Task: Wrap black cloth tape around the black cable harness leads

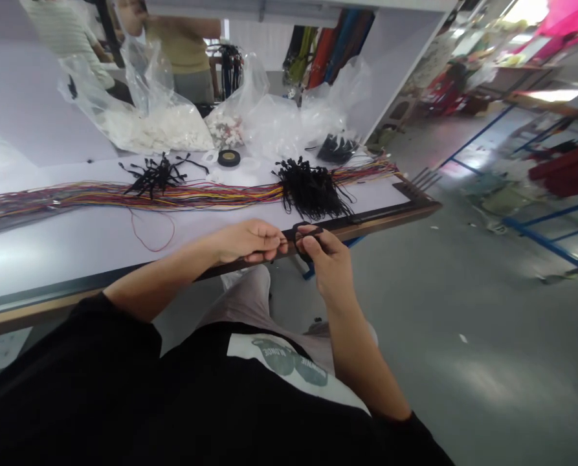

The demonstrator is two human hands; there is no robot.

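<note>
At the table's front edge, my left hand (254, 242) pinches a thin dark wire (283, 240) between thumb and fingers. Close beside it on the right, my right hand (328, 255) is closed on a black ring that looks like a roll of tape (299, 241). The fingertips of both hands almost meet, and the wire runs between them. Just beyond the hands lies a bundle of black-sleeved leads (312, 188). It rests across a long run of coloured wires (221, 194) on the white table (99, 243).
A smaller pile of black-ended leads (155, 175) and another tape roll (229, 157) lie further back. Clear plastic bags (157, 126) of white parts stand along the rear. A red wire loop (153, 233) lies on the left. Other people (182, 52) are beyond the table.
</note>
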